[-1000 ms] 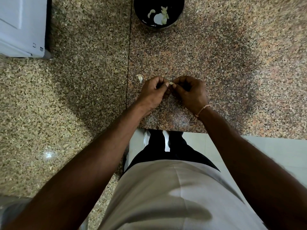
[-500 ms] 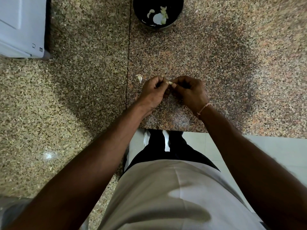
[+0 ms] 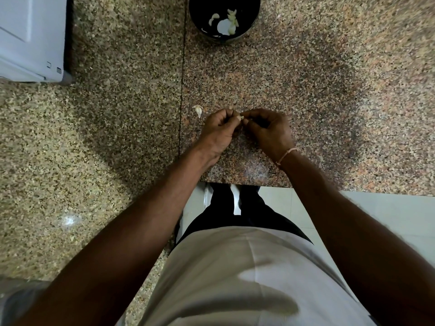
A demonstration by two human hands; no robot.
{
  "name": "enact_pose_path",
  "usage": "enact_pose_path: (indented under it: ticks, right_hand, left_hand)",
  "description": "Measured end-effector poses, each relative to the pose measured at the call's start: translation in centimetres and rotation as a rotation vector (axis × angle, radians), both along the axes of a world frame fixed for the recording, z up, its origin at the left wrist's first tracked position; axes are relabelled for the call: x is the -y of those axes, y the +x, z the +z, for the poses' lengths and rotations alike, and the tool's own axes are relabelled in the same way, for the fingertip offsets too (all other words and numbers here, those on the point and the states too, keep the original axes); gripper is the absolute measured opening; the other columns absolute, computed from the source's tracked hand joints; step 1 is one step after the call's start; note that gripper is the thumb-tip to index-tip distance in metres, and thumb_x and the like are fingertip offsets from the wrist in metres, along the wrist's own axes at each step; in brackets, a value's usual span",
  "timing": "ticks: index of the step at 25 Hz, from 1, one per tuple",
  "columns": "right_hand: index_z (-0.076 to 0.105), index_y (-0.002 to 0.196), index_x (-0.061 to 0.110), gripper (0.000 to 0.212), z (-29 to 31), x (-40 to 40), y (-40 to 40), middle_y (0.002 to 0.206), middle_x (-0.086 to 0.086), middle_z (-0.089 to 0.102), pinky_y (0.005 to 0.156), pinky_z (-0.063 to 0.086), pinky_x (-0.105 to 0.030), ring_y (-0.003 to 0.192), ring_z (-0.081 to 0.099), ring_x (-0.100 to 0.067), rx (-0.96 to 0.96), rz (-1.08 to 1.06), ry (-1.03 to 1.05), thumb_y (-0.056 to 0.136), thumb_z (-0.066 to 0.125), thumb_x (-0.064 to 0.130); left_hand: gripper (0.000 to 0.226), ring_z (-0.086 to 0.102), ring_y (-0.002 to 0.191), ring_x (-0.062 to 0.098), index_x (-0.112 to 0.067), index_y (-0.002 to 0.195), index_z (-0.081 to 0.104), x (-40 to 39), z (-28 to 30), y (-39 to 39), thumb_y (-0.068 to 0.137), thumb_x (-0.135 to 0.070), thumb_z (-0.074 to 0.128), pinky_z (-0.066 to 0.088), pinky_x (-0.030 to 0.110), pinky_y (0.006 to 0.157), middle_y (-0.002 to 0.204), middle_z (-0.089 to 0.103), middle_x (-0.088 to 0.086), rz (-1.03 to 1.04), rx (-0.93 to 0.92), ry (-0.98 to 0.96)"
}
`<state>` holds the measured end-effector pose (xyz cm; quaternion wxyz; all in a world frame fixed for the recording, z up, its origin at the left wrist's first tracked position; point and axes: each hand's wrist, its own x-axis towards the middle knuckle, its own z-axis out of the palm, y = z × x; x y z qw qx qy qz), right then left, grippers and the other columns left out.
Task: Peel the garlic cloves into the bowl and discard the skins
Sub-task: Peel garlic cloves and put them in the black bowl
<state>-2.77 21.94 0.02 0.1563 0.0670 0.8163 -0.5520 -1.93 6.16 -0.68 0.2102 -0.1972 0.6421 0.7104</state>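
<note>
A speckled, polished granite bench (image 3: 329,95) is shown, with a glossy dark bowl (image 3: 200,24) and papery garlic skin (image 3: 198,110).

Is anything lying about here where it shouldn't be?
One small thing: a pale garlic piece lies loose on the granite counter, left of the left hand, outside the dark bowl. Whether it is skin or clove, I cannot tell.

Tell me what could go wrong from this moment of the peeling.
1. Both hands, left and right, pinch one small garlic clove above the granite counter; it might slip and fall near the counter edge.
2. The black bowl stands far from the hands, so a tossed clove may miss.
3. The loose garlic piece could get brushed away.
</note>
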Motion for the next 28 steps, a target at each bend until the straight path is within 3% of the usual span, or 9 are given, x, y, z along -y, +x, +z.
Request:
enact_pose_path:
  ticks: [4, 6, 11, 17, 23, 28]
  right_hand:
    - [0.08, 0.109, 0.014, 0.02, -0.15, 0.01, 0.08, 0.093, -0.007, 0.079, 0.073, 0.061, -0.046, 0.082, 0.074, -0.033, 0.012, -0.025, -0.024, 0.093, 0.071, 0.007]
    - [0.08, 0.11, 0.013, 0.019, -0.18, -0.14, 0.12, 0.095, -0.007, 0.079, 0.076, 0.061, -0.046, 0.081, 0.074, -0.026, 0.041, -0.048, -0.064, 0.093, 0.072, 0.009]
    - [0.079, 0.111, 0.01, 0.018, -0.02, -0.52, 0.06, 0.095, -0.006, 0.079, 0.077, 0.061, -0.035, 0.081, 0.07, -0.013, 0.056, -0.062, -0.116, 0.095, 0.073, 0.012]
    - [0.079, 0.11, 0.007, 0.019, -0.03, -0.57, 0.07, 0.086, -0.004, 0.077, 0.063, 0.054, -0.016, 0.068, 0.067, -0.003, 0.023, -0.052, -0.098, 0.097, 0.066, 0.005]
    - [0.079, 0.108, 0.01, 0.019, -0.19, -0.58, 0.04, 0.085, -0.005, 0.079, 0.061, 0.057, -0.022, 0.07, 0.072, -0.01, 0.05, -0.086, -0.112, 0.1, 0.062, 0.007]
    - [0.078, 0.104, 0.009, 0.02, -0.33, -0.84, -0.12, 0.087, -0.013, 0.079, 0.062, 0.06, -0.027, 0.075, 0.076, -0.021, 0.115, -0.152, -0.245, 0.102, 0.058, 0.004]
  left_hand:
    - [0.014, 0.058, 0.093, 0.018, -0.014, 0.094, 0.067, -0.23, -0.01, 0.18, 0.103, -0.006, 0.059, 0.05, 0.035, 0.087, 0.092, 0.069, 0.003, 0.001, -0.026, -0.035]
    - [0.012, 0.059, 0.095, 0.017, -0.013, 0.095, 0.066, -0.29, -0.02, 0.22, 0.103, -0.006, 0.06, 0.051, 0.034, 0.089, 0.094, 0.068, 0.002, -0.011, -0.036, -0.047]
    - [0.018, 0.062, 0.087, 0.006, -0.018, 0.092, 0.067, -0.16, -0.01, 0.27, 0.103, -0.006, 0.061, 0.051, 0.027, 0.085, 0.086, 0.071, -0.009, -0.035, -0.037, -0.051]
    - [0.014, 0.056, 0.094, 0.02, -0.019, 0.094, 0.068, -0.09, -0.19, 0.31, 0.102, -0.011, 0.062, 0.048, 0.039, 0.088, 0.096, 0.064, 0.008, -0.047, -0.049, -0.085]
    - [0.01, 0.057, 0.091, 0.021, -0.015, 0.094, 0.069, -0.11, -0.03, 0.36, 0.102, -0.011, 0.063, 0.049, 0.039, 0.085, 0.093, 0.065, 0.01, -0.004, -0.043, -0.097]
    - [0.011, 0.062, 0.085, 0.019, -0.016, 0.091, 0.069, -0.25, 0.17, 0.48, 0.1, -0.01, 0.067, 0.055, 0.036, 0.08, 0.091, 0.069, 0.01, 0.052, -0.075, -0.192]
